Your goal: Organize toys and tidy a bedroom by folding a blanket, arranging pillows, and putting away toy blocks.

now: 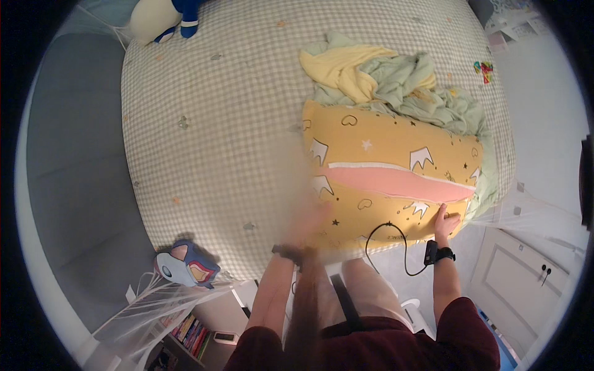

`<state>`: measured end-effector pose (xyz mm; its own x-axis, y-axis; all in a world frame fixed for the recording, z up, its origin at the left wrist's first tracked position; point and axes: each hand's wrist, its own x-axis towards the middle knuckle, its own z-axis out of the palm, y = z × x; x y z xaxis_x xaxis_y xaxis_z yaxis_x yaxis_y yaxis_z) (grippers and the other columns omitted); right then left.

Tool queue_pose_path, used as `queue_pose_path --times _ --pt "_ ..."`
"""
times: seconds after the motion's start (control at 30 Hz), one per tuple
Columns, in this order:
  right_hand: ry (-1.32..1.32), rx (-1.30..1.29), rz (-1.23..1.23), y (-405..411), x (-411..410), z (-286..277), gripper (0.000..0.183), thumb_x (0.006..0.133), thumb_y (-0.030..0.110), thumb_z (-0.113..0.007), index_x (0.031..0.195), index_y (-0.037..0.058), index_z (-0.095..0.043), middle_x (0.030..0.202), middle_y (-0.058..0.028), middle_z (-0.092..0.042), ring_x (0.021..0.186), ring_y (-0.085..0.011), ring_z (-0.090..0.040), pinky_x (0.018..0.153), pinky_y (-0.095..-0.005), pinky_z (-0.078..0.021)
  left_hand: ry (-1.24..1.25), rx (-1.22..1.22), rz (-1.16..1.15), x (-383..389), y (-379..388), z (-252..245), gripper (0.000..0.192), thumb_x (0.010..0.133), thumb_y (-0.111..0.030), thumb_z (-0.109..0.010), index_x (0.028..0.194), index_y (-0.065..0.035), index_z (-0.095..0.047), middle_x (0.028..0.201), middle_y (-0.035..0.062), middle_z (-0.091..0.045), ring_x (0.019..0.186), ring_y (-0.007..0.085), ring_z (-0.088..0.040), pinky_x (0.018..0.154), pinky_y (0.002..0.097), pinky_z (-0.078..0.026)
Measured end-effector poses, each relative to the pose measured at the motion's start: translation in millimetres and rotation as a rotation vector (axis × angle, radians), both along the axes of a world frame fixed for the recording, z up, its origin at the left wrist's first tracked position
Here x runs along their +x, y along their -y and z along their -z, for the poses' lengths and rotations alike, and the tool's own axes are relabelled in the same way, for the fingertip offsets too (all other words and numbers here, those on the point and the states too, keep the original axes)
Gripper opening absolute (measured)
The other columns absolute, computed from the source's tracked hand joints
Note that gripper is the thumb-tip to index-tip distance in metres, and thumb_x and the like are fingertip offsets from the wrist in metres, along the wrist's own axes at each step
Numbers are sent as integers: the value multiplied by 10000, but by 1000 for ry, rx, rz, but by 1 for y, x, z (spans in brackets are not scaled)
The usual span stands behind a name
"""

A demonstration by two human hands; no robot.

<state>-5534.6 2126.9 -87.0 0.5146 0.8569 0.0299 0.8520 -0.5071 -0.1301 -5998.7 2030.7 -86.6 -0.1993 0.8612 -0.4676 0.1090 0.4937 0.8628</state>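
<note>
A yellow pillowcase [394, 132] printed with crowns, hearts and stars lies on the bed. Its long slit with pale edges gapes, and a pink inner pillow [399, 182] shows through. At the lower right end, my right hand [446, 224] grips the yellow fabric, its thumb and fingers bent against it. My left hand [312, 222] is at the lower left end of the pillowcase; a blurred strand of hair [304, 297] and a hazy patch cover much of it, so its grasp is unclear. Both wrists wear dark bands, and a black cable [406, 252] loops from the right one over the pillowcase.
A crumpled green and yellow quilt [385, 76] lies beyond the pillowcase on the checked bedsheet [222, 139]. Plush toys sit at the far left [155, 21] and near left [188, 264]. Sheer netting [158, 306] hangs by a bookshelf [192, 334]. A white door [515, 273] stands right.
</note>
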Motion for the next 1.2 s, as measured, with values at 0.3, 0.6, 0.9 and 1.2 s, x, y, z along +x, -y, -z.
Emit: queue_pose_path --times 0.3,0.6,0.9,1.2 --pt "-1630 65 514 61 21 8 718 820 623 -483 1308 106 -387 1279 -77 -479 1160 -244 -460 950 -384 -386 -160 60 14 23 22 5 769 762 -260 -706 1313 31 -254 1206 194 -498 1064 260 -545 856 361 -472" --pt "-1152 738 -246 -67 -107 -245 437 892 163 -497 1281 -5 -390 1205 -124 -516 1019 -216 -550 831 -338 -477 -49 -181 12 26 56 -60 648 871 -317 -577 1340 5 -267 1236 182 -492 1111 263 -508 922 343 -415" --pt "-1340 148 -1436 -129 -398 -283 687 831 139 -605 1396 34 -229 1462 -132 -233 1353 -237 -214 1094 -379 -165 -199 64 -195 -129 183 -98 403 916 -263 -476 1236 -20 -475 1079 136 -598 978 245 -554 847 343 -426" --pt "-1021 -380 -748 -91 -497 -19 859 824 455 -606 1383 -43 -185 1393 -241 -290 1292 -291 -311 1019 -361 -309 291 40 -1001 -275 176 40 735 890 -602 -346 1364 -40 -325 1072 66 -557 1011 170 -532 855 320 -419"
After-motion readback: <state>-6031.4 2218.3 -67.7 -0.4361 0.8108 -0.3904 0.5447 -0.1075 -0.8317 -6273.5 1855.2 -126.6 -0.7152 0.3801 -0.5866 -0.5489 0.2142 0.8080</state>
